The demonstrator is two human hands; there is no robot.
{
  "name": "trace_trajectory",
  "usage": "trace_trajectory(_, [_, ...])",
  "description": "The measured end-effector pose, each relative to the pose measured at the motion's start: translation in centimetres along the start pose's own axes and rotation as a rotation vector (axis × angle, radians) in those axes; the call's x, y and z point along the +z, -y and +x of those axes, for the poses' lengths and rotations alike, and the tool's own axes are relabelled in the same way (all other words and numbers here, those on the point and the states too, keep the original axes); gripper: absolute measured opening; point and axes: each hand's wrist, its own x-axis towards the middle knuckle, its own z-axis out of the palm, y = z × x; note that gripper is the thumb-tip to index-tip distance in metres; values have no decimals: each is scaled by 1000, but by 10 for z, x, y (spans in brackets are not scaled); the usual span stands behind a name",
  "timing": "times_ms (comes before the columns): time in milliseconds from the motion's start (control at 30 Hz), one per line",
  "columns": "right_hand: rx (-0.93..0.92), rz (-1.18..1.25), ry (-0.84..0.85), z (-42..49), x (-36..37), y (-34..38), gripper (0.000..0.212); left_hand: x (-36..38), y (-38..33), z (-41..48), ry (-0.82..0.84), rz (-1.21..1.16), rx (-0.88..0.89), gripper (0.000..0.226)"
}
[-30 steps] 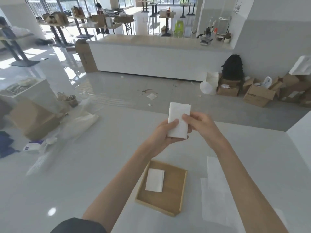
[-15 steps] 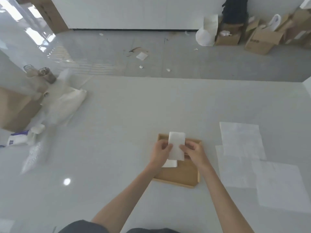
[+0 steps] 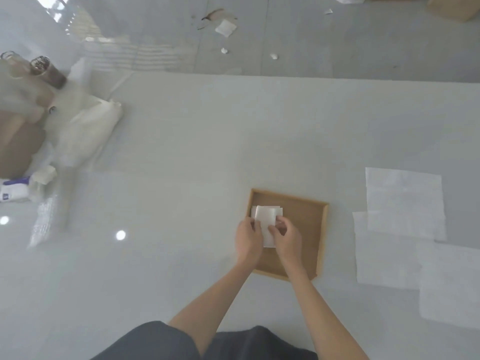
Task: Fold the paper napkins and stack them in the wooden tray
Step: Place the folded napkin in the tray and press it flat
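I have both hands over the wooden tray (image 3: 309, 203) on the bench (image 3: 181, 152), left hand (image 3: 248, 239) and right hand (image 3: 287, 237) with fingers pinched on the folded napkin (image 3: 267, 219), which sits on another napkin (image 3: 253, 211) already in the tray's left side; letting go unevenly could spring the fold open or leave the stack skewed, I judge

Both forearms bare, reaching forward, converging. Left hand (image 3: 248, 237) and right hand (image 3: 285, 236) close together, knuckles up, fingers (image 3: 272, 229) curled, pinching napkin (image 3: 267, 219) from either side.
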Motion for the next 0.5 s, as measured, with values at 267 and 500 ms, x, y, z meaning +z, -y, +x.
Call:
trace_trajectory(267, [-41, -104, -77, -6, 10, -3, 40, 6, 11, -2, 17, 377, 203, 39])
trace_trajectory(500, [-46, -209, -162, -13, 10, 0, 47, 5, 12, -15, 85, 562, 280, 44])
